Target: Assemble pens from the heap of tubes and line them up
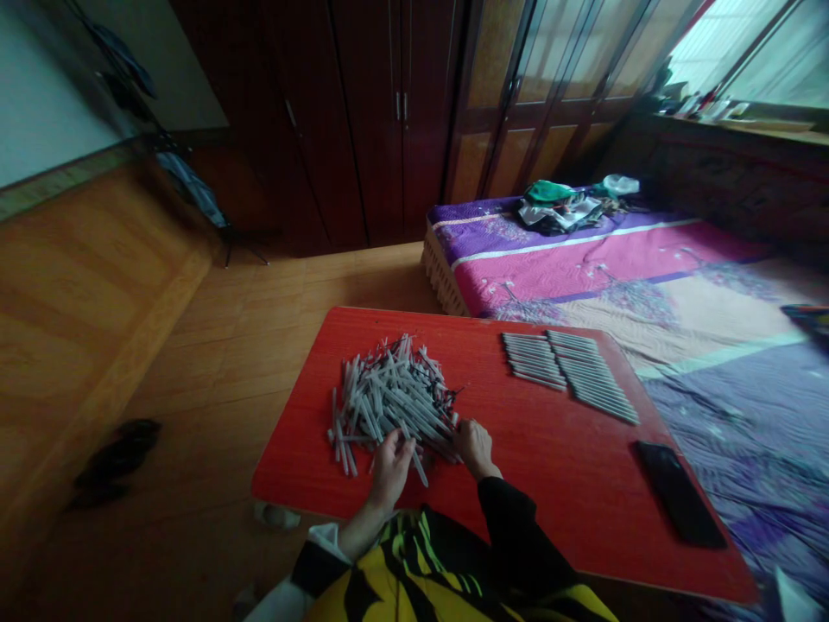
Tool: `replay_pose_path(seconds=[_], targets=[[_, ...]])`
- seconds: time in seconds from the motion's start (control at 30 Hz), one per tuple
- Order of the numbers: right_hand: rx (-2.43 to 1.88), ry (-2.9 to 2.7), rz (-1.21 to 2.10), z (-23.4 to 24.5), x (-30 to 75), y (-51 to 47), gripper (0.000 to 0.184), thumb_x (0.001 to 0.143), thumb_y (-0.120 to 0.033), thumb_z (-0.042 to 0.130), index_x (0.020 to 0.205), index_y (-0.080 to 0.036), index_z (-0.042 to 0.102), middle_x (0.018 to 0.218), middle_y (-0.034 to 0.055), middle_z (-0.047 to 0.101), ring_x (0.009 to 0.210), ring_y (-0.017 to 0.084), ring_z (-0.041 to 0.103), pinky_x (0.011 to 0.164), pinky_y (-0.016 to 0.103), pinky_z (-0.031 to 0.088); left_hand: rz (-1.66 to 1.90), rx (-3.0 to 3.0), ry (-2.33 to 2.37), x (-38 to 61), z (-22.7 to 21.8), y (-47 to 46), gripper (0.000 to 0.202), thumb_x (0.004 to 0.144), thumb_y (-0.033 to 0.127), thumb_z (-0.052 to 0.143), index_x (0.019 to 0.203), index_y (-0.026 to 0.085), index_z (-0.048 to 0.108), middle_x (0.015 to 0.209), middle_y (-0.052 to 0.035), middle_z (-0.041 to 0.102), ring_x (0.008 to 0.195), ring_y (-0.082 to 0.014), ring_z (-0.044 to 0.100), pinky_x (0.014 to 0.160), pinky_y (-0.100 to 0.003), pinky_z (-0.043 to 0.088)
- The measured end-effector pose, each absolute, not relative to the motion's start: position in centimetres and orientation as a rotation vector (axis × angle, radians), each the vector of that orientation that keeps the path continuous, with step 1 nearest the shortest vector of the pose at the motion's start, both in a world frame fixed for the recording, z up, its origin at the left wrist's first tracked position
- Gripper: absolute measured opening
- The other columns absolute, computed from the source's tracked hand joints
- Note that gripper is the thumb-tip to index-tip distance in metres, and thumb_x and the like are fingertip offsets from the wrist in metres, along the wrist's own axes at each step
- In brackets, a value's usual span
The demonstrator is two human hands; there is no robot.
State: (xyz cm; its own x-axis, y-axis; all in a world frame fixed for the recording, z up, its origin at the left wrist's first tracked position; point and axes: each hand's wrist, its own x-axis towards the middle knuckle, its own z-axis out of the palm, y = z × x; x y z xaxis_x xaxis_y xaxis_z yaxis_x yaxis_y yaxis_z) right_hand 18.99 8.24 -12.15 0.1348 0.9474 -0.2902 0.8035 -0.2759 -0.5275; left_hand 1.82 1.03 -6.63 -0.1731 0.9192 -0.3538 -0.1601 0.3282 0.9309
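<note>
Apparently little is being finished so far: pens are being picked by the left hand [390, 466] and right hand [472, 445], fingers closing on pieces, from the large loose pile [389, 402] at near left, while two short sorted rows [566, 371] are lying at far right of the red table [550, 484].

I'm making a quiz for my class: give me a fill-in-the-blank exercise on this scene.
1. Both hands, left hand and right hand, rest at the loose heap of grey pen tubes on the ____ table.
2. The flat black phone lies near the table's ____ edge.
3. The tidy rows of grey tubes lie ____ of the heap.

Missing: red; right; right
</note>
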Motion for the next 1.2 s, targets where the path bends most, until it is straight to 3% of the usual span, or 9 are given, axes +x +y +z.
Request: replay_pose_path(seconds=[0.17, 0.27, 0.37, 0.53, 0.77, 1.2], targets=[[-2.025, -1.495, 1.020, -9.2, 20.0, 5.8, 0.024, 0.076, -0.033, 0.049, 0.071, -0.014, 0.061, 0.060, 0.0071, 0.065, 0.057, 0.019, 0.062, 0.049, 0.025, 0.044, 1.010, 1.018, 1.460, 2.3, -5.8, 0.5, 0.022, 0.077, 0.036, 0.054, 0.086, 0.017, 0.060, 0.075, -0.0052, 0.067, 0.072, -0.0198, 0.063, 0.066, -0.026, 0.046], [-1.747, -1.080, 1.186, -5.9, 21.2, 3.0, 0.022, 0.075, -0.036, 0.053, 0.080, -0.015, 0.057, 0.058, 0.0021, 0.063, 0.045, 0.014, 0.057, 0.039, 0.023, 0.043, 0.848, 1.257, 1.454, 3.4, -4.6, 0.8, 0.018, 0.079, 0.032, 0.052, 0.084, 0.019, 0.063, 0.072, -0.0043, 0.066, 0.069, -0.0190, 0.061, 0.064, -0.024, 0.043], [-1.370, -0.649, 1.245, -2.1, 22.1, 1.5, 0.031, 0.066, -0.032, 0.068, 0.088, -0.016, 0.055, 0.066, 0.0023, 0.066, 0.046, 0.014, 0.058, 0.037, 0.023, 0.043, 0.733, 1.457, 1.408, 4.8, -3.3, 1.4, 0.017, 0.080, 0.032, 0.053, 0.086, 0.021, 0.064, 0.073, -0.0038, 0.066, 0.069, -0.0190, 0.060, 0.063, -0.024, 0.039], [-1.185, -0.605, 1.194, 1.6, 21.9, 3.2, 0.026, 0.068, -0.027, 0.069, 0.085, -0.016, 0.053, 0.071, 0.0033, 0.067, 0.053, 0.016, 0.064, 0.041, 0.022, 0.046, 0.750, 1.753, 1.317, 6.0, -2.4, 2.0, 0.021, 0.087, 0.029, 0.044, 0.089, 0.022, 0.064, 0.085, -0.0058, 0.067, 0.080, -0.0195, 0.060, 0.070, -0.025, 0.039], [-1.153, -0.752, 1.254, 1.3, 20.3, 4.6, 0.024, 0.069, -0.028, 0.067, 0.084, -0.016, 0.053, 0.070, 0.0016, 0.067, 0.051, 0.015, 0.063, 0.041, 0.022, 0.046, 0.756, 1.814, 1.381, 5.8, -2.7, 1.8, 0.023, 0.090, 0.028, 0.041, 0.096, 0.019, 0.061, 0.092, -0.0083, 0.066, 0.085, -0.0199, 0.059, 0.075, -0.027, 0.039], [-1.242, -0.951, 1.255, -0.4, 20.3, 3.5, 0.024, 0.073, -0.036, 0.064, 0.084, -0.017, 0.056, 0.073, 0.0053, 0.067, 0.057, 0.016, 0.062, 0.044, 0.024, 0.048, 0.685, 1.949, 1.432, 6.1, -3.2, 1.4, 0.016, 0.089, 0.022, 0.043, 0.095, 0.021, 0.058, 0.088, -0.0021, 0.064, 0.085, -0.0163, 0.058, 0.074, -0.025, 0.042]])
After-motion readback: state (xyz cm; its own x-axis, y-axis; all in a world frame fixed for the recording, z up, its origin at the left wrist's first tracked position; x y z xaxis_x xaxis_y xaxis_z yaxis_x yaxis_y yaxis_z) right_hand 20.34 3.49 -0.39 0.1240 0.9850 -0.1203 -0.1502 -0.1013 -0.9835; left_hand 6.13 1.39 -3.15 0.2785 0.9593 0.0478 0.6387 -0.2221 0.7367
